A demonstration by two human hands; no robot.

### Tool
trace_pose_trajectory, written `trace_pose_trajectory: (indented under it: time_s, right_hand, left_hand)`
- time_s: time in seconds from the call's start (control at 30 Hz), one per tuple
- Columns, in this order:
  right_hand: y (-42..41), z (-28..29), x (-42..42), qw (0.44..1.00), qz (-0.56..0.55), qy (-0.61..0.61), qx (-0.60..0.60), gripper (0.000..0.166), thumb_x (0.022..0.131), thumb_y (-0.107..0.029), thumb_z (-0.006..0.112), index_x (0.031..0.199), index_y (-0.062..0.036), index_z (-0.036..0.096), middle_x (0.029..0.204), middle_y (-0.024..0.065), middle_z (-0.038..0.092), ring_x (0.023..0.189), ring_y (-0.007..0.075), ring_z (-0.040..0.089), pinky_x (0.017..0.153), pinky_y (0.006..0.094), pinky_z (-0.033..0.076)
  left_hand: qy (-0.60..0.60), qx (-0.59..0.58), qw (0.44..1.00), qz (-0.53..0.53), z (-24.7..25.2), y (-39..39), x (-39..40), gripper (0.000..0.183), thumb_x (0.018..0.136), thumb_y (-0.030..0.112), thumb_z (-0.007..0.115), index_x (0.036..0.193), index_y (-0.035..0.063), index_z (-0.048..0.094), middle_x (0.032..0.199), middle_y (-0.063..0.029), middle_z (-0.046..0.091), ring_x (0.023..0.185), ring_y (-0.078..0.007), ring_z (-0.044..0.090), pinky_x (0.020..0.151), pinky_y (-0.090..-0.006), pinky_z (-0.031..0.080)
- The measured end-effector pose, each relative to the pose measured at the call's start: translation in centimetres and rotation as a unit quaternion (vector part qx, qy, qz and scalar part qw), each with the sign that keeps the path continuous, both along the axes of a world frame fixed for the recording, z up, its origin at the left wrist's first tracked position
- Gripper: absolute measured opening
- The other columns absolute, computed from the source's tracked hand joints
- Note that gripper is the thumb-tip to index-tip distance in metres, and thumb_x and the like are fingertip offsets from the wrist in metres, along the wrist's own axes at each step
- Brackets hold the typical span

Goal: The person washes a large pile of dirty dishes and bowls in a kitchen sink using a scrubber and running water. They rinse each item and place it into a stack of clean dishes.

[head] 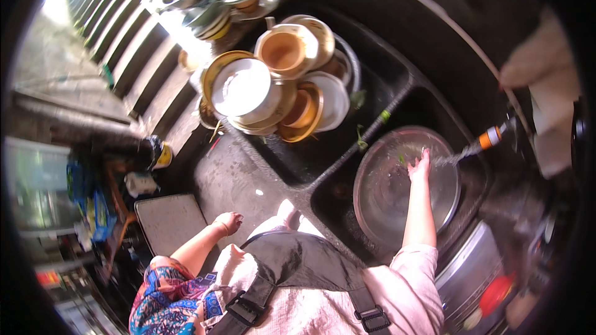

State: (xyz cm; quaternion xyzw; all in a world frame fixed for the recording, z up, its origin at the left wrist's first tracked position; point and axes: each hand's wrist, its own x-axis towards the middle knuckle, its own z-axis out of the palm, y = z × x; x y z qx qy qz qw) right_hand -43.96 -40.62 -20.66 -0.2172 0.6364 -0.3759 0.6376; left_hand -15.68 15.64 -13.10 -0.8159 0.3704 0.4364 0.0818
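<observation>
My right hand (420, 167) is held over a large round metal basin (382, 214), fingers apart, with nothing seen in it. Beside its fingertips, water runs into the basin from a tap nozzle with an orange band (490, 138). The basin sits in the right part of a dark double sink (308, 190). My left hand (228, 223) hangs at my left side, fingers curled, holding nothing that I can see. In the sink's other part, used bowls and plates are piled up, among them a white bowl (241, 87) and an orange-brown bowl (281, 51).
Green leaf scraps (361, 137) lie on the sink divider (340, 163). More stacked bowls (212, 18) stand beyond the pile, near stone steps (135, 56). A pale flat board (170, 221) is at the left. A metal tray-like surface (470, 270) and a red object (496, 294) are at the lower right.
</observation>
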Motion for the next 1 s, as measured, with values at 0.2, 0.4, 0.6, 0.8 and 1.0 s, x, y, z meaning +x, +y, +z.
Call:
trace_pose_trajectory:
  time_s: [0.2, 0.4, 0.6, 0.8, 1.0]
  right_hand:
    - [5.5, 0.0, 12.4, 0.969, 0.134, 0.116, -0.17, 0.062, 0.078, -0.037, 0.055, 0.127, -0.0083, 0.031, 0.129, 0.0171, 0.03, 0.117, 0.0273, 0.033, 0.093, 0.0395, 0.031]
    - [15.8, 2.5, 10.4, 0.811, 0.394, 0.2, -0.384, 0.046, 0.084, -0.029, 0.047, 0.121, -0.0025, 0.037, 0.116, 0.0198, 0.045, 0.113, 0.0318, 0.037, 0.094, 0.0365, 0.029]
    - [18.5, 4.6, -0.3, 0.85, 0.213, 0.364, -0.315, 0.024, 0.082, -0.014, 0.049, 0.102, -0.0027, 0.054, 0.098, 0.013, 0.058, 0.092, 0.0231, 0.055, 0.08, 0.0307, 0.042]
    - [20.3, -2.7, -8.2, 0.861, 0.173, 0.478, -0.003, 0.064, 0.066, -0.02, 0.061, 0.122, -0.0028, 0.034, 0.119, 0.0219, 0.042, 0.113, 0.0275, 0.04, 0.093, 0.0312, 0.034]
    - [15.8, -5.2, -6.8, 0.804, 0.12, 0.567, 0.134, 0.075, 0.069, -0.048, 0.053, 0.13, -0.0168, 0.022, 0.13, 0.0214, 0.024, 0.115, 0.0384, 0.031, 0.096, 0.0472, 0.023]
  left_hand:
    - [0.008, -0.048, 0.998, 0.044, 1.6, -1.2, -0.1, 0.029, 0.077, 0.025, 0.047, 0.099, 0.0089, 0.057, 0.095, -0.0144, 0.057, 0.085, -0.0318, 0.055, 0.076, -0.0375, 0.044]
    - [0.035, -0.01, 0.999, 0.006, 0.2, 1.8, 2.0, 0.031, 0.076, 0.028, 0.047, 0.098, 0.0093, 0.058, 0.093, -0.0142, 0.058, 0.085, -0.0312, 0.055, 0.076, -0.0369, 0.044]
    - [0.271, -0.192, 0.794, 0.509, -10.0, 12.7, 5.3, 0.024, 0.078, 0.017, 0.048, 0.089, -0.0022, 0.057, 0.077, -0.0114, 0.06, 0.073, -0.0236, 0.057, 0.068, -0.035, 0.047]
    - [0.178, -0.049, 0.906, 0.382, -8.8, 12.5, 13.8, 0.018, 0.079, 0.013, 0.048, 0.087, -0.0007, 0.057, 0.075, -0.0099, 0.06, 0.067, -0.0205, 0.055, 0.06, -0.0317, 0.045]
    - [0.142, -0.035, 0.902, 0.407, -8.6, 10.0, 20.1, 0.012, 0.08, 0.009, 0.048, 0.085, 0.0007, 0.056, 0.073, -0.0083, 0.059, 0.06, -0.0173, 0.054, 0.052, -0.0285, 0.044]
